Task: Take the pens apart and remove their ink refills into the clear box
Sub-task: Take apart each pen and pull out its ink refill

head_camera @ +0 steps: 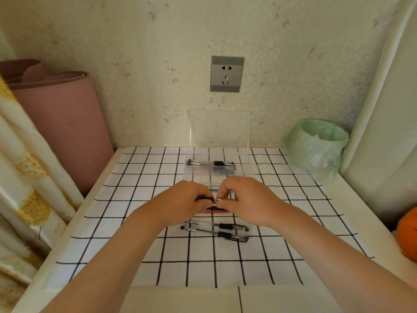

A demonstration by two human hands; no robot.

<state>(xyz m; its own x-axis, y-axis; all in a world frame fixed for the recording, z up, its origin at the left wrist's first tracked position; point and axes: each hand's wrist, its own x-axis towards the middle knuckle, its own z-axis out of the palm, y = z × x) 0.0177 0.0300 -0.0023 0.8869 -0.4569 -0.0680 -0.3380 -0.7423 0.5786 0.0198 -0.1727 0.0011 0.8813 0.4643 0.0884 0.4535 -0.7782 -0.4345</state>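
Observation:
My left hand (187, 201) and my right hand (244, 199) meet over the middle of the table and both pinch one pen (214, 199) held level between them. The left fingers curl round its black grip. Just under the hands lies a red pen (217, 211), partly hidden. Two black-capped clear pens (216, 230) lie side by side nearer to me. The clear box (247, 170) stands open behind the hands, its lid raised against the wall, with pens or pen parts (211, 163) inside.
A checked cloth (203, 263) covers the table. At the back right stands a small bin lined with a green bag (316, 147). A rolled pink mat (63, 123) leans at the left beside a curtain. An orange object (408, 231) sits at the right edge.

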